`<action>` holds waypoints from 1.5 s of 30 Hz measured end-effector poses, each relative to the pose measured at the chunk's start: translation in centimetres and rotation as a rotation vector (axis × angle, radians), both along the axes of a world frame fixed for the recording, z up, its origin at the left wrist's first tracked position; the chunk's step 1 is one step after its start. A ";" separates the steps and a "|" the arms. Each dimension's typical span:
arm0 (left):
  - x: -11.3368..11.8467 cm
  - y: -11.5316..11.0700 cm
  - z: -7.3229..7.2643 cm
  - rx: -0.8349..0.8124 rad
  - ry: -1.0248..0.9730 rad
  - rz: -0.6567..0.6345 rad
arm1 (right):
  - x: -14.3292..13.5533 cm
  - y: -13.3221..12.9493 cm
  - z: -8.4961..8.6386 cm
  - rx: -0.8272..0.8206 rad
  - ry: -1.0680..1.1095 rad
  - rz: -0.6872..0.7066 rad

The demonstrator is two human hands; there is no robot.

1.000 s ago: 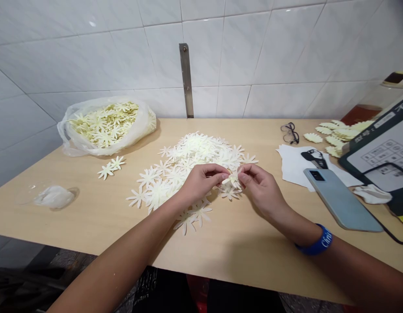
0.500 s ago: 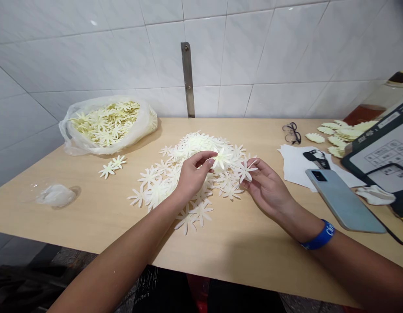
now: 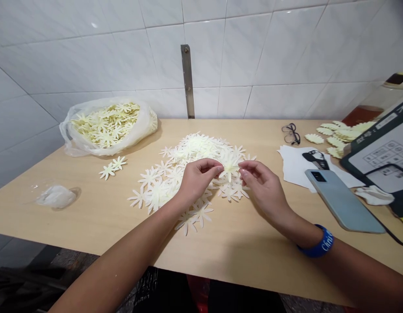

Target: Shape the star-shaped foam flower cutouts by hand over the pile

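Pinched between thumb and forefinger of the left hand [image 3: 196, 180]: one cream flower cut-out [image 3: 229, 165], gripped at its left petals. Right hand [image 3: 262, 187] closed in from the other side, fingertips [image 3: 243, 170] pressed together at the cut-out's right petals; whether the contact is a firm pinch cannot be told. Cut-out held just above the table [image 3: 240, 248], over the near right edge of the loose pile. Face of the cut-out turned up and toward the camera, petals radiating all round; no clear long axis, being star-shaped. Blue wristband [image 3: 318, 245] on the right wrist.

Directly below and behind the hands: loose pile of cut-outs [image 3: 188, 163], same cream flower shape, lying flat and overlapping, thickest at the far middle, thinning toward the near edge. Two separate cut-outs [image 3: 112, 166] lying apart to the left.

Containers: clear plastic bag [image 3: 107, 126] at the far left, mouth open, filled with yellower flower cut-outs heaped loosely. Small crumpled clear bag [image 3: 54, 196] near the left edge, contents whitish, not identifiable.

Right side: white paper sheet [image 3: 294, 167], phone [image 3: 343, 200] lying across it, spectacles [image 3: 290, 132] behind, leaf-shaped cut-outs [image 3: 335, 134] near the far right corner. Metal bracket [image 3: 187, 80] upright on the tiled wall.
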State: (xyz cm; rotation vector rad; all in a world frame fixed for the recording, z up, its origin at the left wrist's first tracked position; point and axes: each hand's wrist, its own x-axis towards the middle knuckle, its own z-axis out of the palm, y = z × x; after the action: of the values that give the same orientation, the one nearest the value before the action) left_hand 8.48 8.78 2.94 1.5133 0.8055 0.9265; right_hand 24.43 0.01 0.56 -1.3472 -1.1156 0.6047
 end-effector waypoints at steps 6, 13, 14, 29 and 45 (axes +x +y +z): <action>-0.1 -0.1 -0.2 -0.005 0.045 -0.053 | 0.1 0.3 -0.1 0.002 0.100 -0.021; -0.1 -0.2 -0.3 0.014 0.104 -0.103 | 0.2 0.4 0.0 -0.146 0.375 0.229; -0.1 -0.1 -0.4 0.010 0.106 -0.109 | 0.2 0.4 0.1 -0.159 0.425 0.251; 0.1 -0.4 -0.4 -0.060 0.067 -0.166 | -0.5 -0.2 0.2 -0.020 -0.117 0.144; 0.1 0.3 -0.5 -0.089 0.034 -0.193 | 0.2 0.1 -0.5 0.054 0.095 0.176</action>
State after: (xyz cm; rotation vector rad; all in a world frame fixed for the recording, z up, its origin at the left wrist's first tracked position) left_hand 8.59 9.09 2.41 1.5030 0.7023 0.7147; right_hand 24.64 0.16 0.11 -1.1694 -1.1723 0.7542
